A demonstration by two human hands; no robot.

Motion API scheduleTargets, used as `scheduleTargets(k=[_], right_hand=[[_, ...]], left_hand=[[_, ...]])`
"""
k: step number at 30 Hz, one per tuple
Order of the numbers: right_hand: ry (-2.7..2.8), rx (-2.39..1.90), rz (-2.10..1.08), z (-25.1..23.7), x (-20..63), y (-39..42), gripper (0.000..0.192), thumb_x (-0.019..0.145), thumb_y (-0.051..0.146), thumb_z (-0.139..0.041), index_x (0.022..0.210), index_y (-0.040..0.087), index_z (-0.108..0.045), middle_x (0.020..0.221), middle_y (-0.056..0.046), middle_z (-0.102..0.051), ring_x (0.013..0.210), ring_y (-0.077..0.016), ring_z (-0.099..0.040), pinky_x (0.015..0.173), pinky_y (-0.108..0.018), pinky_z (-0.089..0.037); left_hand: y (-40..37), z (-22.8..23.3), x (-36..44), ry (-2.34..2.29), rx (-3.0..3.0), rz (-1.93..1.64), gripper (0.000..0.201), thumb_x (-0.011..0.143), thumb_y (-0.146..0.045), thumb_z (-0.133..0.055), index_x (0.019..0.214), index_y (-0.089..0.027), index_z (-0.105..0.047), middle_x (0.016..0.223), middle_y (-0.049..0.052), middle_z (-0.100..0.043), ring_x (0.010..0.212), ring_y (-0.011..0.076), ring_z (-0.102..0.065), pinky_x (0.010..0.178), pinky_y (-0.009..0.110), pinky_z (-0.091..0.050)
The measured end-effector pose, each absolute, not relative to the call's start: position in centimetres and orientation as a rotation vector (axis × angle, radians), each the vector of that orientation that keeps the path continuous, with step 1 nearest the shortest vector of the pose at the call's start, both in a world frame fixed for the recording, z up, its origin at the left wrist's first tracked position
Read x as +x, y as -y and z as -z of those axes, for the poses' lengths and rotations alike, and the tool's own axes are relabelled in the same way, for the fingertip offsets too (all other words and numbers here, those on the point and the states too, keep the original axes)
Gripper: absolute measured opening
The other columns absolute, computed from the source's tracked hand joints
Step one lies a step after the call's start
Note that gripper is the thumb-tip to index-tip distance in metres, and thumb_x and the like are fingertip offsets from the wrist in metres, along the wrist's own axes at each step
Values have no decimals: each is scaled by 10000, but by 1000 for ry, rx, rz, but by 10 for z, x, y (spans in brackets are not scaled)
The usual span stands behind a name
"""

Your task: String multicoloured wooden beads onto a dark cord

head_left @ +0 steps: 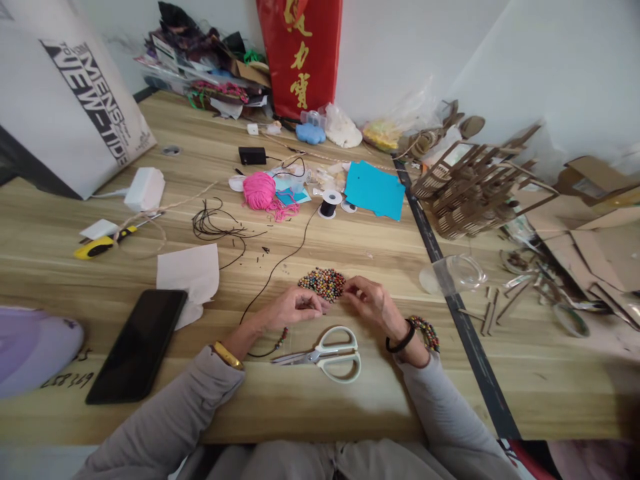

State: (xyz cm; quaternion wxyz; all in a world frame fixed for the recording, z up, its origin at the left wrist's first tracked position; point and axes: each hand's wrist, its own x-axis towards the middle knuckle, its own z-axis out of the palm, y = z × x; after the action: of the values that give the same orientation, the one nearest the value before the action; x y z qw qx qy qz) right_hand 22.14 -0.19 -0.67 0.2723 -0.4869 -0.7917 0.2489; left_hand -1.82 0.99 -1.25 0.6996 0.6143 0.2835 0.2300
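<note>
A pile of small multicoloured beads (323,283) lies on the table between my hands. My left hand (293,309) is closed at the pile's lower left edge, fingers curled together; what they hold is hidden. My right hand (371,303) pinches at the pile's right edge, and anything in its fingertips is too small to make out. A thin black cord (274,270) runs from a spool (329,204) past my left wrist. Several strung beads (283,338) sit on cord just below that hand. Scissors with pale handles (323,357) lie in front of both hands.
Beside my right wrist rests a beaded strand (425,332). A black phone (137,347) and white paper (193,277) lie left. Farther back are tangled black cord (213,223), pink yarn (259,191) and blue sheets (375,190). Brown baskets (465,193) stand right.
</note>
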Motion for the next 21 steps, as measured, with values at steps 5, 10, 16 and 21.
scheduleTargets(k=[5, 10, 16, 21], right_hand=[[2144, -1334, -586, 6, 232, -3, 86, 837, 136, -523, 865, 177, -593, 770, -30, -626, 654, -131, -555, 581, -224, -427], [2213, -1378, -578, 4, 231, -2, 92, 846, 134, -524, 859, 186, -599, 779, -26, -614, 634, -127, -539, 594, -229, -417], [2254, -1422, -561, 2, 228, -1, 106, 881, 137, -513, 872, 187, -605, 839, -38, -621, 668, -128, -560, 613, -221, -417], [2291, -1419, -513, 6, 228, -2, 109, 891, 145, -519, 885, 188, -619, 850, -44, -630, 699, -136, -577, 652, -232, -429]], left_hand=[[-11, 11, -18, -640, 1387, -519, 162, 775, -275, -677, 762, -121, -628, 926, 94, -716, 897, 181, -646, 849, 335, -464], [-11, 11, -17, -673, 1454, -507, 193, 773, -303, -664, 764, -112, -638, 814, 69, -695, 785, 166, -625, 762, 303, -466], [-12, 12, -18, -682, 1481, -497, 181, 780, -294, -647, 760, -115, -633, 793, 56, -684, 766, 155, -611, 744, 288, -458], [-12, 13, -17, -683, 1488, -492, 183, 780, -295, -638, 763, -113, -631, 789, 57, -681, 762, 156, -607, 748, 291, -457]])
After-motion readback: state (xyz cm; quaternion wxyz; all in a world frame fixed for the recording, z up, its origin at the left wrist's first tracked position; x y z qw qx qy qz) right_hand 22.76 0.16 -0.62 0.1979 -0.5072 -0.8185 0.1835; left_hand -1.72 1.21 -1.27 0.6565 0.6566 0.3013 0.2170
